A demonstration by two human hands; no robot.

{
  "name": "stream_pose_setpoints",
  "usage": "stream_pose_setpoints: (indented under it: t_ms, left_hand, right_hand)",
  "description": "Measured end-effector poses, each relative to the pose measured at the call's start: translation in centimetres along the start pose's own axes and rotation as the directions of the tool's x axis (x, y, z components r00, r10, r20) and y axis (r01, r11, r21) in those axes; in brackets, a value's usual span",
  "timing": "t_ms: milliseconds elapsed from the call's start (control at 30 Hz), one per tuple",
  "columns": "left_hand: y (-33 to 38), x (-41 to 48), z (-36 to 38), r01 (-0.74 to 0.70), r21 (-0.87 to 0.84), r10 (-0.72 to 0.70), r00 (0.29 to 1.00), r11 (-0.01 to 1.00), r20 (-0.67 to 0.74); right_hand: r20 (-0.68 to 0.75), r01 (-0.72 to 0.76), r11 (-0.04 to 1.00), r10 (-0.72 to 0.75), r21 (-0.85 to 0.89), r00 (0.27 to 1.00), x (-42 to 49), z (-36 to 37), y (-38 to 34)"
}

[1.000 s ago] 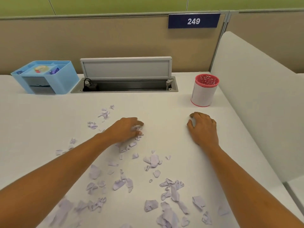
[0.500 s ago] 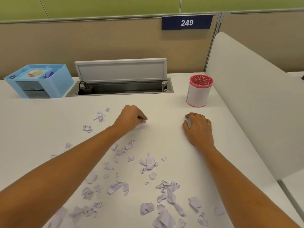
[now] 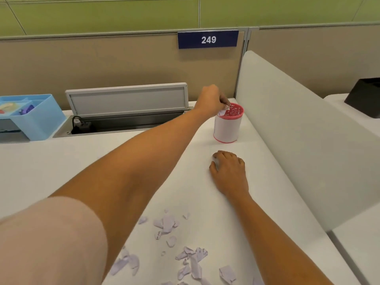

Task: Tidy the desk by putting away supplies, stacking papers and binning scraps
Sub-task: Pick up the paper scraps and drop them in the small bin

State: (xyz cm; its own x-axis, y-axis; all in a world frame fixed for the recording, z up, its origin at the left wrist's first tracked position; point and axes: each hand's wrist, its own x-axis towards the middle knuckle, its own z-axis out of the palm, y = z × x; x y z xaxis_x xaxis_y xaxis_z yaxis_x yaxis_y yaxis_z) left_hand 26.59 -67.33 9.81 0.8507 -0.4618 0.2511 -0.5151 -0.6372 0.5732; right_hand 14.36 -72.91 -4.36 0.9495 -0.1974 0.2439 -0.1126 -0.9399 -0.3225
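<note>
L hand [image 3: 211, 99] pinches pale paper scrap [image 3: 223, 112] at rim of pink-rimmed white cylindrical bin [image 3: 226, 128]. R hand [image 3: 230, 171] rests on white desk [image 3: 61, 161], fingers curled, can't tell if holding anything.

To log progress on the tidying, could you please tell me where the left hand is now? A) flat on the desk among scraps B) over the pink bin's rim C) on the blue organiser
B: the left hand pinches a paper scrap over the rim of the pink bin.
</note>
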Motion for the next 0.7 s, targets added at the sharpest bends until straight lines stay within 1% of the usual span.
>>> stream_pose_setpoints:
  t_ms: [100,200,300,367,500,633,700]
  left_hand:
    - [0.5,2.1,1.0,0.028,0.016,-0.028,1.000,0.999,0.005]
    - [0.6,3.0,1.8,0.066,0.044,-0.068,0.997,0.997,0.048]
    - [0.8,3.0,2.0,0.035,0.059,-0.041,0.993,0.998,0.106]
    - [1.0,2.7,1.9,0.016,0.056,-0.022,0.994,0.998,0.109]
    - [1.0,1.8,1.8,0.002,0.011,-0.003,0.997,1.000,0.076]
    - [-0.1,-0.7,1.5,0.030,-0.105,-0.030,1.000,0.994,-0.003]
    - [-1.5,-3.0,1.4,0.047,-0.119,-0.052,0.998,0.992,-0.035]
  right_hand:
    - [-0.008,0.000,1.000,0.000,0.003,1.000,0.0,0.1,0.1]
    - [-0.012,0.003,1.000,-0.002,0.011,1.000,0.1,0.3,0.1]
    - [-0.005,0.001,1.000,-0.001,0.008,1.000,0.1,0.3,0.1]
    - [-0.008,0.001,1.000,-0.001,0.016,1.000,0.1,0.3,0.1]
    - [-0.006,-0.006,1.000,0.006,0.018,1.000,0.0,0.2,0.1]
    - [-0.011,-0.002,1.000,0.002,0.015,1.000,-0.1,0.0,0.1]
    - [-0.006,-0.003,1.000,0.004,0.009,1.000,0.0,-0.1,0.1]
